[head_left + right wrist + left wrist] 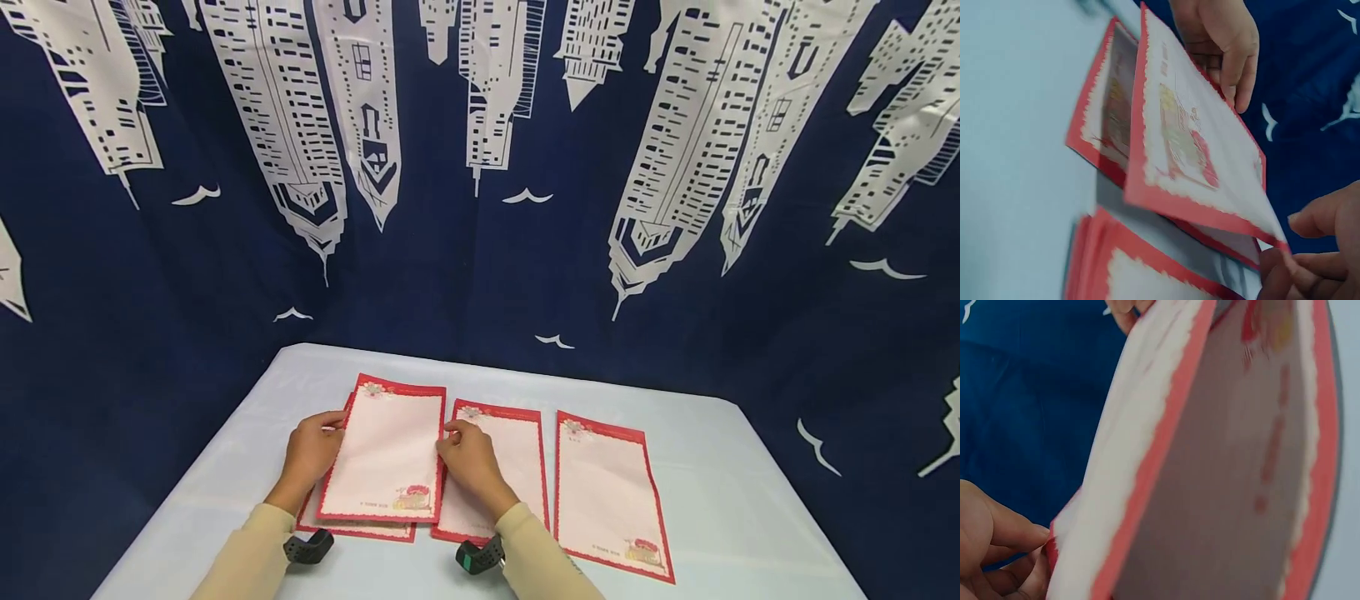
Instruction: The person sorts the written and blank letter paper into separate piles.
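A red-bordered sheet of paper (pixel 386 450), printed with a flower at the top and a small picture at its lower right, is held up by both hands. On its left edge, the left hand (pixel 313 450) pinches the red border between thumb and fingers. The right hand (pixel 472 458) grips the opposite edge. A matching sheet (pixel 375 531) lies just beneath, mostly hidden; the right wrist view shows a gap between the two. Partly under the right hand and forearm is the middle stack of like sheets (pixel 517 467), whose layered edges (pixel 1094 250) show in the right wrist view.
Another red-bordered sheet (pixel 607 500) lies on the right of the white table (pixel 735 500). Behind the table hangs a dark blue cloth (pixel 465 275) with white buildings and birds. Black bands (pixel 309 547) are on both wrists.
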`<action>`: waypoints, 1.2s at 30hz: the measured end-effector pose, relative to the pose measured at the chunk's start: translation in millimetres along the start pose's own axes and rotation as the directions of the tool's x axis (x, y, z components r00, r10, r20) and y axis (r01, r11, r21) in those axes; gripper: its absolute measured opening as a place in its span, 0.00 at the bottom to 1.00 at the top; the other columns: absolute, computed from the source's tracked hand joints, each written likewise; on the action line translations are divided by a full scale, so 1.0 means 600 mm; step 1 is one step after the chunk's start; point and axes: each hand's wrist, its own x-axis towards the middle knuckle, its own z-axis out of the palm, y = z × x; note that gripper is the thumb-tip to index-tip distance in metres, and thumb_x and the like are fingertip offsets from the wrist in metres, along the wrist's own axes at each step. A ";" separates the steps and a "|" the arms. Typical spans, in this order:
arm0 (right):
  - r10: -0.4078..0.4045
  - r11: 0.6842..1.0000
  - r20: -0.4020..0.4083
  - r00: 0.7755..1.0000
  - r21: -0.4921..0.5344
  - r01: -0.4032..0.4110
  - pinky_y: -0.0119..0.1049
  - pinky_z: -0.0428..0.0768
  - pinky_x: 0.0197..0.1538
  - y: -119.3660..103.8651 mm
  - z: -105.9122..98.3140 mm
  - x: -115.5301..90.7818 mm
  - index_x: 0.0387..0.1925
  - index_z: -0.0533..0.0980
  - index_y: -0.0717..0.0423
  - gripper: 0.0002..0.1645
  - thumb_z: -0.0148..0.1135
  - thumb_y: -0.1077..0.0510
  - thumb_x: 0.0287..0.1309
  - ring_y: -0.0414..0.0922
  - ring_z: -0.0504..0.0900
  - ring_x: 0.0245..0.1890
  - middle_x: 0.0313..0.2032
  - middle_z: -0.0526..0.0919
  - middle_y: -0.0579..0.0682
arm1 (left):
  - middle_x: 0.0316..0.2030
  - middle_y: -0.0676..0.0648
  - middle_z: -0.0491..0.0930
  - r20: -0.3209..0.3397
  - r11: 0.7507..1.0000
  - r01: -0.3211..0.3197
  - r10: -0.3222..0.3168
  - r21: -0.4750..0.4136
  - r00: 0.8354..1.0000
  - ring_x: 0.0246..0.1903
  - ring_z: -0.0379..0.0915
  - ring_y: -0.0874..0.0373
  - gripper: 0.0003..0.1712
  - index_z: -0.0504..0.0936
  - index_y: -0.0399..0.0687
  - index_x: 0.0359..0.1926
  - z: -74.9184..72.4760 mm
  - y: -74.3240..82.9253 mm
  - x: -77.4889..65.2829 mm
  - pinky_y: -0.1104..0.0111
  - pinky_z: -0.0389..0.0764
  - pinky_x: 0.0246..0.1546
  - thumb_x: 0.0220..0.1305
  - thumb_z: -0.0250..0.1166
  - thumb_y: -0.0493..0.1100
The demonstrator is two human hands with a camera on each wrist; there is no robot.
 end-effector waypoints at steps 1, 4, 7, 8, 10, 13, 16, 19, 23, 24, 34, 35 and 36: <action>0.009 1.000 0.033 0.999 0.001 -0.009 0.31 0.71 0.25 -0.003 0.006 -0.002 0.51 0.80 0.69 0.19 0.63 0.62 0.59 0.37 0.70 0.18 0.20 0.75 0.44 | 0.44 0.33 0.84 0.007 1.000 0.008 -0.008 0.010 1.000 0.42 0.82 0.42 0.17 0.83 0.29 0.53 -0.004 -0.006 -0.001 0.61 0.79 0.35 0.65 0.59 0.30; 0.033 0.999 0.127 0.991 0.006 -0.034 0.33 0.73 0.25 -0.008 0.018 -0.007 0.52 0.79 0.71 0.22 0.64 0.59 0.61 0.39 0.72 0.19 0.21 0.77 0.45 | 0.44 0.32 0.83 0.021 0.999 0.030 -0.031 0.044 0.999 0.41 0.81 0.42 0.17 0.83 0.28 0.53 -0.013 -0.020 -0.002 0.59 0.79 0.35 0.66 0.60 0.32; 0.041 0.999 0.168 0.985 -0.001 -0.042 0.34 0.73 0.27 -0.012 0.023 -0.011 0.51 0.79 0.71 0.22 0.65 0.58 0.61 0.40 0.73 0.21 0.22 0.78 0.45 | 0.45 0.31 0.83 0.029 0.996 0.038 -0.040 0.076 0.999 0.42 0.80 0.40 0.17 0.82 0.27 0.53 -0.016 -0.027 -0.002 0.53 0.80 0.39 0.67 0.60 0.35; 0.046 0.999 0.177 0.983 0.000 -0.047 0.34 0.73 0.27 -0.012 0.023 -0.011 0.51 0.78 0.71 0.22 0.65 0.58 0.61 0.40 0.73 0.21 0.22 0.78 0.46 | 0.45 0.31 0.83 0.033 0.996 0.042 -0.045 0.084 0.998 0.42 0.81 0.40 0.18 0.82 0.27 0.53 -0.017 -0.028 -0.002 0.52 0.80 0.41 0.68 0.60 0.35; 0.060 0.998 0.190 0.980 0.000 -0.061 0.34 0.73 0.27 -0.014 0.023 -0.012 0.51 0.79 0.70 0.23 0.66 0.57 0.62 0.40 0.73 0.22 0.24 0.78 0.45 | 0.44 0.30 0.83 0.038 0.994 0.044 -0.048 0.101 0.998 0.43 0.81 0.39 0.18 0.82 0.26 0.53 -0.017 -0.028 -0.002 0.48 0.79 0.43 0.68 0.60 0.36; 0.087 0.996 0.204 0.975 0.005 -0.090 0.34 0.75 0.28 -0.014 0.021 -0.013 0.53 0.78 0.69 0.24 0.66 0.55 0.63 0.41 0.75 0.22 0.25 0.78 0.46 | 0.44 0.30 0.83 0.037 0.992 0.052 -0.056 0.118 0.998 0.42 0.81 0.39 0.19 0.81 0.26 0.53 -0.017 -0.027 -0.003 0.47 0.78 0.44 0.68 0.60 0.38; 0.104 0.994 0.201 0.974 0.014 -0.109 0.35 0.76 0.31 -0.008 0.012 -0.017 0.54 0.78 0.68 0.24 0.66 0.54 0.64 0.41 0.76 0.25 0.27 0.79 0.46 | 0.45 0.31 0.83 0.037 0.990 0.058 -0.063 0.126 0.997 0.41 0.81 0.40 0.20 0.81 0.27 0.54 -0.017 -0.022 -0.004 0.49 0.79 0.43 0.68 0.60 0.39; 0.098 0.995 0.175 0.980 0.016 -0.102 0.36 0.76 0.33 0.007 -0.005 -0.020 0.53 0.79 0.67 0.23 0.65 0.54 0.65 0.41 0.76 0.26 0.27 0.79 0.46 | 0.45 0.32 0.83 0.038 0.990 0.056 -0.061 0.126 0.997 0.40 0.81 0.42 0.21 0.81 0.28 0.55 -0.015 -0.013 -0.005 0.51 0.80 0.40 0.69 0.60 0.40; 0.104 0.994 0.114 0.988 0.004 -0.106 0.37 0.77 0.34 0.037 -0.044 -0.030 0.54 0.79 0.67 0.23 0.64 0.53 0.65 0.41 0.77 0.26 0.27 0.81 0.46 | 0.45 0.33 0.83 0.068 0.993 0.039 -0.047 0.108 0.997 0.39 0.79 0.45 0.21 0.81 0.28 0.56 0.000 0.005 -0.006 0.51 0.79 0.40 0.69 0.61 0.41; 0.111 0.994 0.097 0.989 0.001 -0.112 0.37 0.77 0.34 0.043 -0.057 -0.032 0.54 0.79 0.67 0.24 0.64 0.53 0.66 0.41 0.77 0.26 0.27 0.81 0.46 | 0.45 0.34 0.83 0.079 0.994 0.036 -0.044 0.102 0.996 0.39 0.79 0.45 0.21 0.81 0.28 0.56 0.006 0.010 -0.006 0.51 0.79 0.41 0.70 0.61 0.41; 0.197 0.971 -0.060 0.978 -0.128 -0.204 0.38 0.79 0.33 0.099 -0.163 -0.054 0.52 0.80 0.69 0.24 0.65 0.53 0.64 0.43 0.78 0.29 0.33 0.84 0.51 | 0.44 0.39 0.85 0.181 0.998 -0.056 0.051 0.021 0.982 0.43 0.81 0.48 0.20 0.82 0.31 0.56 0.085 0.053 -0.025 0.49 0.80 0.48 0.69 0.62 0.40; 0.215 0.964 -0.070 0.974 -0.142 -0.223 0.39 0.79 0.34 0.103 -0.169 -0.057 0.53 0.80 0.68 0.24 0.65 0.53 0.64 0.43 0.78 0.29 0.34 0.84 0.51 | 0.44 0.40 0.85 0.192 0.997 -0.071 0.068 0.010 0.979 0.44 0.81 0.49 0.20 0.82 0.31 0.56 0.095 0.057 -0.029 0.50 0.80 0.49 0.69 0.62 0.40; 0.229 0.958 -0.078 0.970 -0.156 -0.239 0.40 0.79 0.34 0.108 -0.174 -0.060 0.53 0.80 0.68 0.24 0.65 0.53 0.64 0.43 0.78 0.29 0.34 0.84 0.52 | 0.44 0.41 0.85 0.206 0.997 -0.082 0.080 0.001 0.975 0.43 0.80 0.50 0.20 0.82 0.31 0.56 0.105 0.061 -0.032 0.50 0.80 0.49 0.69 0.63 0.39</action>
